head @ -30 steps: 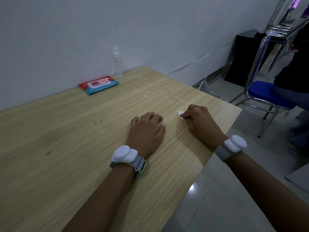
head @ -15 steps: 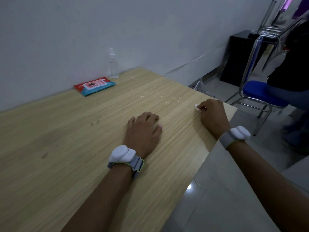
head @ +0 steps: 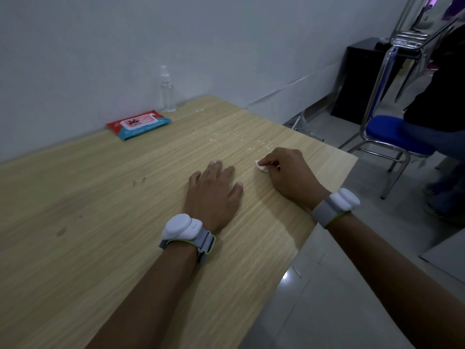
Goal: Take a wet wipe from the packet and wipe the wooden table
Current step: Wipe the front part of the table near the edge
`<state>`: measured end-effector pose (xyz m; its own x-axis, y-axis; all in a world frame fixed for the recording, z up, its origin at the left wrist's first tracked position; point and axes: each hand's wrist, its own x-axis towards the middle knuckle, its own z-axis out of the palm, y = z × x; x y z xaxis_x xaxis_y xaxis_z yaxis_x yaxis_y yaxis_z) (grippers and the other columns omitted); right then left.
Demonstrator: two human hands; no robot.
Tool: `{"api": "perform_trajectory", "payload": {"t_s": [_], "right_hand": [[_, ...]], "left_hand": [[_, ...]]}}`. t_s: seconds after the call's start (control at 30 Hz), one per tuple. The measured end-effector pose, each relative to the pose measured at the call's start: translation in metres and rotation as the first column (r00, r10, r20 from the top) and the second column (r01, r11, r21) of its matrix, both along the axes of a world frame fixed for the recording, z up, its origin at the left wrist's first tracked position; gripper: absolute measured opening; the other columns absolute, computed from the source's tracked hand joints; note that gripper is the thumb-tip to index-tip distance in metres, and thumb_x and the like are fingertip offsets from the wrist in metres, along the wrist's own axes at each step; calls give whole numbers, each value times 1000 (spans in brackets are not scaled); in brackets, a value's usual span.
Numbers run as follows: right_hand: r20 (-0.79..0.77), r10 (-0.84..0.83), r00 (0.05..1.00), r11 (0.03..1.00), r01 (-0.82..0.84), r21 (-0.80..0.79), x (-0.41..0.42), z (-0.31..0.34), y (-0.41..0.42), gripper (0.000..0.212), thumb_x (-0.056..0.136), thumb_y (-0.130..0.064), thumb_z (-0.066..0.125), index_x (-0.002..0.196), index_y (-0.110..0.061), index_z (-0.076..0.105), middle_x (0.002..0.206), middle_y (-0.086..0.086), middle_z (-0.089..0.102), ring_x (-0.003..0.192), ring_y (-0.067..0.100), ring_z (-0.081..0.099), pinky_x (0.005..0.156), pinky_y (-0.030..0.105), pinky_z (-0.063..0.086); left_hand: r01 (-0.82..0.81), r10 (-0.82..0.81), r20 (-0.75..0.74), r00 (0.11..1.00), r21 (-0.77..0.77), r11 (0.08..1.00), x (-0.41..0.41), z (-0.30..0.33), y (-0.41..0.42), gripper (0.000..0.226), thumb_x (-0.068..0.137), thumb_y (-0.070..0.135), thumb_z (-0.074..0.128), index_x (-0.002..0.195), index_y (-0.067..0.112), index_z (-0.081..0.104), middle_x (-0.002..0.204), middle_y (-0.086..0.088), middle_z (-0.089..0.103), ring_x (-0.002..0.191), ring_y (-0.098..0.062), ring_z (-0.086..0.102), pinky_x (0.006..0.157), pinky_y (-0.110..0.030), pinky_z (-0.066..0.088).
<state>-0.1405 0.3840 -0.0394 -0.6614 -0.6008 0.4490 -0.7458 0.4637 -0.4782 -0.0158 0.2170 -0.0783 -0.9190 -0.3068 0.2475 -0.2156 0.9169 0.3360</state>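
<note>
Bare wooden table (head: 88, 222) left and centre, packet (head: 139, 125) and spray bottle (head: 168, 90) against wall

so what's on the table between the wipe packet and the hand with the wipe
In the head view, scattered pale crumbs on otherwise bare wooden table, between packet and right hand.

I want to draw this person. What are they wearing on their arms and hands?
Both arms are bare, with no sleeves showing and no gloves on the left hand or the right hand. Each wrist has a grey fabric strap with a yellow-green edge, carrying a smooth, rounded white gadget: the left wristband and the right wristband. No cables or markings show.
</note>
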Motion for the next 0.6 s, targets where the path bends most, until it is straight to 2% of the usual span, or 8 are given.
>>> {"api": "perform_trajectory", "payload": {"t_s": [0.13,0.27,0.37,0.47,0.53,0.6], "right_hand": [[-66,161,985,980,-151,129,21,-5,-11,18,92,-5,68,101,-13,82,95,3,75,88,16,63,81,28,51],[-107,95,990,976,-72,204,12,0,4,27,89,4,64,105,-10,82,99,7,75,91,21,63,85,37,52],[-124,14,992,965,19,263,7,2,12,25,95,-1,59,109,-5,79,102,14,75,94,26,66,87,44,51],[-138,75,988,967,-38,252,29,-4,15,28,102,-13,51,113,-8,77,102,9,75,94,23,68,88,39,53],[-114,119,986,967,-89,239,40,-8,21,32,103,-15,49,128,-13,70,118,5,73,106,18,67,98,37,52],[-94,88,992,968,-63,243,32,-8,26,36,105,-17,47,135,-14,66,126,4,71,111,15,66,102,37,51]], "left_hand": [[-5,5,-4,1000,-8,1000,1,1,1,52,104,48,35,153,29,40,166,-2,28,155,-16,18,125,-45,13],[4,-4,-14,1000,-16,1000,2,0,0,49,105,40,35,152,28,41,166,-3,28,155,-17,19,124,-44,14],[0,-1,-26,1000,-21,1000,2,0,1,48,106,39,35,151,28,42,165,-2,30,154,-17,21,124,-44,15],[5,-5,-30,1000,-22,1000,2,0,0,47,105,39,34,150,27,43,165,-3,31,154,-18,21,124,-44,15],[6,-7,-27,1000,-28,1000,2,0,0,47,105,39,34,150,27,43,165,-3,31,154,-18,22,124,-45,15],[5,-6,-23,1000,-27,1000,2,0,0,47,105,39,34,151,28,42,165,-3,30,154,-18,21,124,-45,15]]}}
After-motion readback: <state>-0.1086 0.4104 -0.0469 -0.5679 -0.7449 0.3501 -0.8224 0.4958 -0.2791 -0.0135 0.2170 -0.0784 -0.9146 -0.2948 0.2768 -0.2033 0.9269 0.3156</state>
